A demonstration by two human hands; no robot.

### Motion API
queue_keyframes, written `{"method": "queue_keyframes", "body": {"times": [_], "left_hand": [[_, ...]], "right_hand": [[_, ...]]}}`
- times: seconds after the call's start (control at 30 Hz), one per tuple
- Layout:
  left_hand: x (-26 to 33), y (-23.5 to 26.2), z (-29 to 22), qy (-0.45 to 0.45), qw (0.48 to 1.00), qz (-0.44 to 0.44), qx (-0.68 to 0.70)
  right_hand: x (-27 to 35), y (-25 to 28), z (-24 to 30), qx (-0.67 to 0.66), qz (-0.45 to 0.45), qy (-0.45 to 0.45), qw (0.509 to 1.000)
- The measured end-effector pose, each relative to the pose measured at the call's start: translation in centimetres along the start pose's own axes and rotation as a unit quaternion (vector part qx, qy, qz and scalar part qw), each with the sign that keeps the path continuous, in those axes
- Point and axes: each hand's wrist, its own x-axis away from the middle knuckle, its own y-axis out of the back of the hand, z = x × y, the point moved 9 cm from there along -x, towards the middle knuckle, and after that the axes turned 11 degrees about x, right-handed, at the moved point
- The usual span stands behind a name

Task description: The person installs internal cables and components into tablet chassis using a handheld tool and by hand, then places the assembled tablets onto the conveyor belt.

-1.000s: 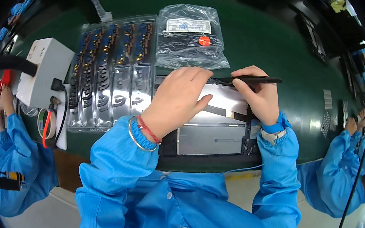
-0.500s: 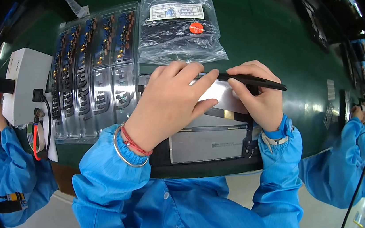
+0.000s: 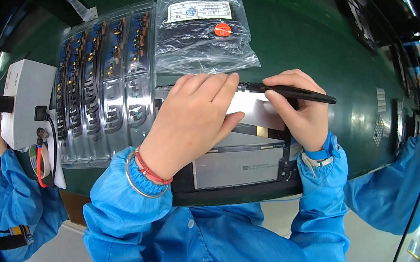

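Note:
An opened tablet-like device (image 3: 238,174), with flat silver-grey panels in a black frame, lies in front of me at the table's near edge. My left hand (image 3: 196,114) rests over its left part, fingers stretched toward the far edge and thumb apart, gripping nothing that I can see. What lies under this palm is hidden. In my right hand (image 3: 302,110), a slim black tool that looks like tweezers (image 3: 308,95) is pinched between thumb and fingers. It lies almost level above the device's far edge, its left end near my left index fingertip.
Left of the device stands a clear plastic tray (image 3: 103,84) of small circuit parts. Beyond it lies a clear bag (image 3: 204,38) with dark contents. A white box (image 3: 27,104) with cables and a tape roll (image 3: 38,161) sit far left. Co-workers in blue sleeves (image 3: 393,186) flank me.
My left fingers have drawn closer together and shifted slightly left. The black tool has moved slightly right in my right hand. The view has shifted a little.

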Motion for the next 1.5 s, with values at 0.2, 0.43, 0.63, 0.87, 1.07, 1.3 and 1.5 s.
{"method": "queue_keyframes", "body": {"times": [0.2, 0.43, 0.63, 0.87, 1.07, 1.3, 1.5], "left_hand": [[0.1, 0.1, -0.1, -0.002, 1.000, -0.005, -0.001], [0.1, 0.2, 0.0, -0.008, 1.000, -0.005, 0.002], [0.6, 1.3, -0.5, -0.038, 0.998, -0.051, 0.011], [5.5, 7.7, -1.6, 0.038, 0.991, -0.126, 0.020], [7.3, 15.6, 8.5, 0.129, 0.963, -0.171, -0.165], [4.1, 12.5, 15.3, 0.065, 0.947, -0.039, -0.313], [3.7, 11.8, 14.7, 0.032, 0.941, -0.036, -0.334]], "right_hand": [[0.0, -0.2, 0.1, 0.008, 0.002, 0.007, 1.000], [0.1, 0.3, 0.6, 0.017, -0.024, 0.033, 0.999], [0.4, 1.0, -0.1, -0.098, -0.053, 0.018, 0.994], [1.3, 0.0, 2.5, 0.064, 0.010, 0.087, 0.994], [3.7, -4.1, 7.3, 0.287, 0.031, 0.381, 0.878], [5.5, -5.7, 8.6, 0.366, -0.005, 0.492, 0.790], [5.9, -5.5, 8.5, 0.367, -0.013, 0.495, 0.787]]}}
